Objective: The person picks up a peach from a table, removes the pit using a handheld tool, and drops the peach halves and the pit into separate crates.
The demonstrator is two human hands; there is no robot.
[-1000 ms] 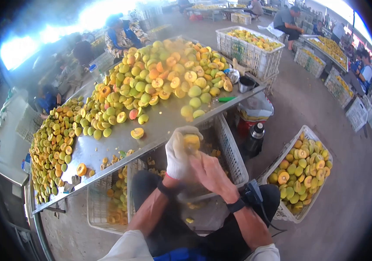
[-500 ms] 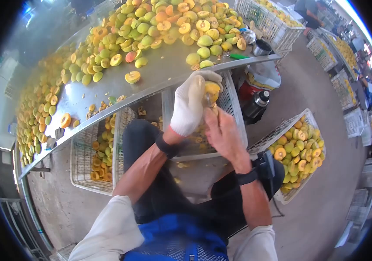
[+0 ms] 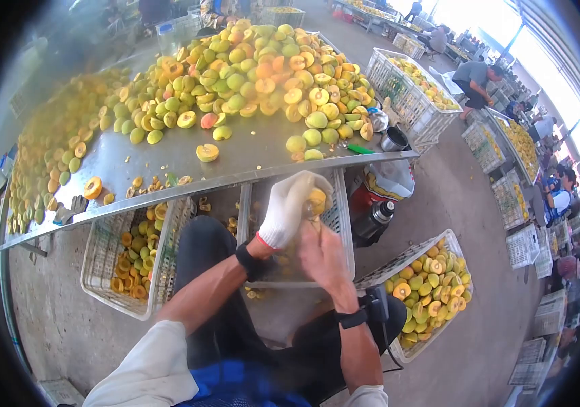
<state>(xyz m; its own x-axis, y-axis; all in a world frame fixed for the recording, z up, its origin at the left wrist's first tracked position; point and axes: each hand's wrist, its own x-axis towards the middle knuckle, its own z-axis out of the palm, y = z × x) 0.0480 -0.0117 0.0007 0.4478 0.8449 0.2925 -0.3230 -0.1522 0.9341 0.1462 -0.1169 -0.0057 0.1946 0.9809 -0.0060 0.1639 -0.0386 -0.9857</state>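
Observation:
My left hand (image 3: pixel 288 211), in a white knit glove, is closed around a yellow peach piece (image 3: pixel 316 201) just below the table edge. My bare right hand (image 3: pixel 325 258) is closed right beneath it, fingers pinched on a small tool (image 3: pixel 314 221). Most of this tool is hidden, and motion blurs it. Both hands are above a pale plastic crate (image 3: pixel 348 237) between my knees. Beyond them, whole-looking and halved peaches (image 3: pixel 236 81) are heaped on the metal table (image 3: pixel 188 150).
Crates with peaches stand at my left (image 3: pixel 90 268) and right (image 3: pixel 442 336). By the table's right end are a black thermos (image 3: pixel 375 221), a bag (image 3: pixel 393 180), a metal cup (image 3: pixel 394 140) and a green handle (image 3: pixel 360 149). Another person (image 3: pixel 474 76) bends over farther back.
The view has tilted up and shifted, showing more of the room behind the table. Both hands stay together at the peach piece, the right one now blurred by motion.

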